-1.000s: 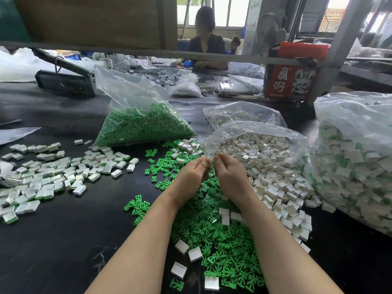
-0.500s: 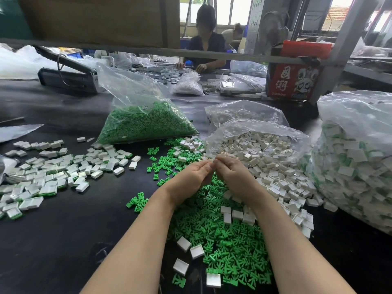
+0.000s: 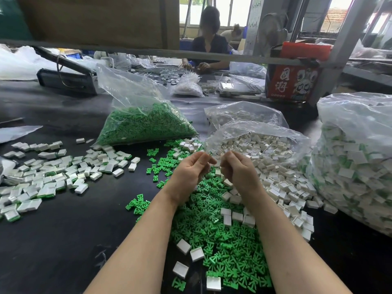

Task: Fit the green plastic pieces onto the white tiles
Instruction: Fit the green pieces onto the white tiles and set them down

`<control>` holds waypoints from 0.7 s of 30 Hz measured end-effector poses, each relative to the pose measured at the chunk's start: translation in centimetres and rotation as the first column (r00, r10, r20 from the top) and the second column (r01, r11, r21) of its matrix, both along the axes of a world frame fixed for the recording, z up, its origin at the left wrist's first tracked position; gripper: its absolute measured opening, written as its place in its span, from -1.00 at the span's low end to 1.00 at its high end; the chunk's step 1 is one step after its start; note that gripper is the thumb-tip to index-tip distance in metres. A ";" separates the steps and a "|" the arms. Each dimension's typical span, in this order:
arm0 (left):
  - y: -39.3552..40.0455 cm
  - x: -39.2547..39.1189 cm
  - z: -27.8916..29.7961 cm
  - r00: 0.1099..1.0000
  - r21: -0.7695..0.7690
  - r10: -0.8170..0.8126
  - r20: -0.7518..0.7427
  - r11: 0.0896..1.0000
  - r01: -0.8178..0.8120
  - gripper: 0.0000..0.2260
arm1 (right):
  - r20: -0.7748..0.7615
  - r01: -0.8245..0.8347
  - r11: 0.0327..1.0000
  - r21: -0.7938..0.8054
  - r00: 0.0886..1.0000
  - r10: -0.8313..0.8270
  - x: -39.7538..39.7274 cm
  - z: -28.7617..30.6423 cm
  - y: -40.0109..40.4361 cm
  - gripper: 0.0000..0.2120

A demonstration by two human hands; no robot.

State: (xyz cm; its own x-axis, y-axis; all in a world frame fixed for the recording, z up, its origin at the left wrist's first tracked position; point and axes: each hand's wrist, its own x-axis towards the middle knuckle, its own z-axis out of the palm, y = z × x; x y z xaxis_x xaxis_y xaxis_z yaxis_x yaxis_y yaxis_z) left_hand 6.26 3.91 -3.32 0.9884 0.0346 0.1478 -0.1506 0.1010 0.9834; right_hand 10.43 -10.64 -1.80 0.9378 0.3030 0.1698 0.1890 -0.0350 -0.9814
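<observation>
Left hand [image 3: 188, 172] and right hand [image 3: 237, 172] now drawn slightly apart, fingers curled; whether either pinches anything, cannot tell; green pieces [image 3: 214, 240] spread at 6 o'clock, white tiles [image 3: 273, 166] at 3 o'clock

Fig.: Bench layout, worker's view, clock directions from the two hands.
Left hand [image 3: 188, 172] and right hand [image 3: 238, 172] side by side above loose plastic pieces [image 3: 222, 240], spread on table [image 3: 53, 240] twd 6 o'clock. Fitted tiles [image 3: 53, 177] at 9 o'clock. Bag of pieces [image 3: 144, 126] at 11 o'clock. Open bag of tiles [image 3: 265, 145] at 1 o'clock, contents spilling twd 4 o'clock. Big bag of tiles [image 3: 356, 166] at 3 o'clock. Box [image 3: 294, 79] behind, 1 o'clock.
</observation>
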 end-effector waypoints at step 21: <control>-1.3 -0.1 2.1 0.969 0.040 0.151 0.194 0.986 -0.162 -0.91 | -0.168 -0.261 0.914 0.311 0.931 0.323 -0.8 0.6 0.3 -0.48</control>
